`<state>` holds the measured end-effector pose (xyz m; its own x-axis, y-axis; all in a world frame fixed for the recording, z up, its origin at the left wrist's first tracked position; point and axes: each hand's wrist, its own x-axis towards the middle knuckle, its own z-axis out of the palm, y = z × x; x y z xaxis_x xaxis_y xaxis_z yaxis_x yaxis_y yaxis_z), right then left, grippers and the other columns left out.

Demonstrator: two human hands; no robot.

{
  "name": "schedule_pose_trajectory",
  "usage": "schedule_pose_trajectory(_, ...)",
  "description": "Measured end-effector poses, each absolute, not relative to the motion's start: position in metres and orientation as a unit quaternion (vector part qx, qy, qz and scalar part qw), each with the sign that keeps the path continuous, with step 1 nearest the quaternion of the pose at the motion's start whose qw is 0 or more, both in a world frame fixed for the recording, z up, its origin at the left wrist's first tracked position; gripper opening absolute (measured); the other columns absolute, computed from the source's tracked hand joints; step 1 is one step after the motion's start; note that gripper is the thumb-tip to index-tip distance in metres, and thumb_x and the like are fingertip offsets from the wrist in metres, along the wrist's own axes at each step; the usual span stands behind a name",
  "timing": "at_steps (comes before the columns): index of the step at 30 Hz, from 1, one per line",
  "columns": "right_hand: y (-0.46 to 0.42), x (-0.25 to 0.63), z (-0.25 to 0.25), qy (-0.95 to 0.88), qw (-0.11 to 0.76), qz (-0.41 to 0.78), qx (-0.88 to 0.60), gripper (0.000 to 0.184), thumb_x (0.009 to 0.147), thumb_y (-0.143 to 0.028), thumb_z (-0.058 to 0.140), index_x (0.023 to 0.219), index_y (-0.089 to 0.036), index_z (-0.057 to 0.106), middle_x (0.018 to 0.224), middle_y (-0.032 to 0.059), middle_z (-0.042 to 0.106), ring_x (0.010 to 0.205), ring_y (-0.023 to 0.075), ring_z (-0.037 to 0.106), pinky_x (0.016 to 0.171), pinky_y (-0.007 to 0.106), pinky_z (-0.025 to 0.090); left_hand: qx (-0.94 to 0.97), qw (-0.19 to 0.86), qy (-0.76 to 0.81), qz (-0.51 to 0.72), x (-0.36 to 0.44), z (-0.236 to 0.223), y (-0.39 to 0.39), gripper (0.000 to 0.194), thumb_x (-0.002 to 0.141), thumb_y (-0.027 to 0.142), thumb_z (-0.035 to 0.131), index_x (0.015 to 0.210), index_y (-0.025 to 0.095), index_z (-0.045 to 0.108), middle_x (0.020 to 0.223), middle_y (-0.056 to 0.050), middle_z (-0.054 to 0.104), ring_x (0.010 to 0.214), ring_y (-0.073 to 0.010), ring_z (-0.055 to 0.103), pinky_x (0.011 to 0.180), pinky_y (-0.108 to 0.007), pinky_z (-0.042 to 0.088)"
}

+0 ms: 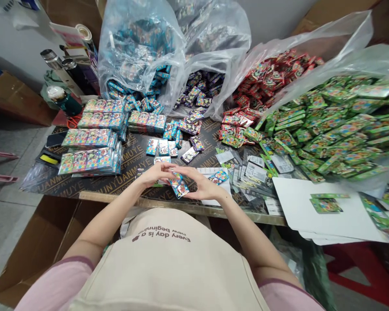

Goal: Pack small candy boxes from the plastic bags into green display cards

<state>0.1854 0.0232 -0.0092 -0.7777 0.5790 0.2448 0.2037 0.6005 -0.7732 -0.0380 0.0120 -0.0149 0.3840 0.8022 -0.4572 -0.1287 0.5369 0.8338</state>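
Card packets, a small fanned handful of them, sit between my two hands just above the near edge of the table. My left hand curls its fingers over the top of the handful, and my right hand pinches it from the side, thumb against fingertips. Judging from how things lie, a good share is already sorted: banded stacks stand in neat rows at the left of the table, and a few loose blue packets lie just beyond my hands. Much is left, I would say, since the clear bags behind remain heavy: a blue bag, a purple one, a red heap and a large green heap at the right. Flat wrappers and a white board lie near my right hand. The top is dark printed plywood; metal flasks stand at the far left, cardboard boxes sit on the grey floor below.
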Motion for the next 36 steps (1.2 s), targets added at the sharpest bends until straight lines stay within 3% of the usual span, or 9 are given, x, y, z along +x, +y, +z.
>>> schedule_pose_trajectory(3,0.032,0.195,-0.008,-0.824,0.33,0.302,-0.347,0.05,0.084,-0.038,0.06,0.133,-0.03,0.05,0.133,0.0076,0.056,0.123,0.0278,0.051,0.105,0.049,0.037,0.386,0.744,0.476,0.264,-0.04,-0.017,0.012,0.053,0.043,0.01,0.083,0.095,0.014,0.072,0.074,-0.003,0.07,0.062,-0.013,0.064,0.054,-0.02,0.048)
schedule_pose_trajectory(6,0.035,0.198,-0.013,-0.746,0.425,0.173,-0.482,0.054,0.084,-0.043,0.059,0.135,-0.028,0.047,0.14,0.0112,0.048,0.128,0.0316,0.044,0.108,0.054,0.03,0.304,0.708,0.536,0.344,-0.034,-0.024,0.009,0.04,0.042,0.013,0.083,0.079,0.013,0.069,0.067,-0.001,0.068,0.056,-0.0116,0.061,0.049,-0.02,0.044)
schedule_pose_trajectory(11,0.017,0.179,-0.026,-0.837,0.307,0.179,-0.416,0.087,0.067,-0.057,0.071,0.141,-0.026,0.038,0.144,0.0145,0.04,0.132,0.0366,0.037,0.105,0.052,0.029,0.221,0.695,0.54,0.419,-0.014,-0.032,0.003,0.041,0.043,0.021,0.086,0.068,0.015,0.054,0.055,0.005,0.059,0.043,-0.0047,0.05,0.044,-0.015,0.033)
schedule_pose_trajectory(16,0.013,0.179,-0.036,-0.834,0.308,0.162,-0.428,0.074,0.067,-0.046,0.07,0.133,-0.025,0.046,0.123,0.0106,0.058,0.118,0.0308,0.05,0.102,0.046,0.029,0.415,0.618,0.553,0.375,-0.019,-0.036,0.0,0.048,0.063,0.043,0.078,0.101,0.016,0.061,0.083,-0.007,0.069,0.079,-0.02,0.066,0.07,-0.031,0.05)
schedule_pose_trajectory(19,0.019,0.196,-0.046,-0.826,0.307,0.13,-0.455,0.075,0.065,-0.05,0.072,0.13,-0.023,0.048,0.119,0.0106,0.062,0.114,0.0306,0.053,0.103,0.048,0.024,0.679,0.394,0.558,0.269,-0.037,-0.041,-0.001,0.076,0.059,0.041,0.082,0.127,0.019,0.054,0.124,-0.015,0.06,0.119,-0.0328,0.051,0.1,-0.047,0.036)
schedule_pose_trajectory(21,0.021,0.205,-0.056,-0.843,0.277,0.123,-0.445,0.076,0.066,-0.053,0.072,0.131,-0.023,0.047,0.119,0.0098,0.063,0.115,0.0309,0.053,0.105,0.05,0.02,0.789,0.265,0.532,0.154,-0.046,-0.048,-0.004,0.094,0.053,0.036,0.086,0.137,0.02,0.045,0.136,-0.017,0.05,0.127,-0.0372,0.041,0.107,-0.052,0.024)
schedule_pose_trajectory(27,0.017,0.206,-0.076,-0.868,0.211,0.14,-0.427,0.076,0.072,-0.056,0.068,0.136,-0.023,0.044,0.126,0.0103,0.061,0.122,0.0323,0.048,0.109,0.053,0.008,0.832,0.155,0.526,0.083,-0.051,-0.068,-0.014,0.099,0.063,0.039,0.077,0.146,0.015,0.028,0.123,-0.015,0.052,0.116,-0.0323,0.047,0.105,-0.05,0.024)
schedule_pose_trajectory(33,0.02,0.2,-0.078,-0.873,0.182,0.26,-0.37,0.094,0.068,-0.065,0.067,0.145,-0.025,0.031,0.136,0.0127,0.053,0.126,0.0325,0.047,0.11,0.054,0.014,0.825,0.203,0.509,0.142,-0.051,-0.072,-0.018,0.107,0.061,0.035,0.076,0.149,0.02,0.017,0.124,-0.013,0.046,0.118,-0.0309,0.044,0.103,-0.045,0.032)
schedule_pose_trajectory(36,0.023,0.196,-0.079,-0.888,0.145,0.288,-0.327,0.104,0.069,-0.069,0.064,0.151,-0.028,0.015,0.148,0.0132,0.04,0.137,0.0334,0.035,0.111,0.055,0.013,0.825,0.234,0.491,0.155,-0.051,-0.072,-0.02,0.107,0.064,0.032,0.075,0.15,0.023,0.012,0.128,-0.012,0.044,0.119,-0.0298,0.044,0.102,-0.043,0.035)
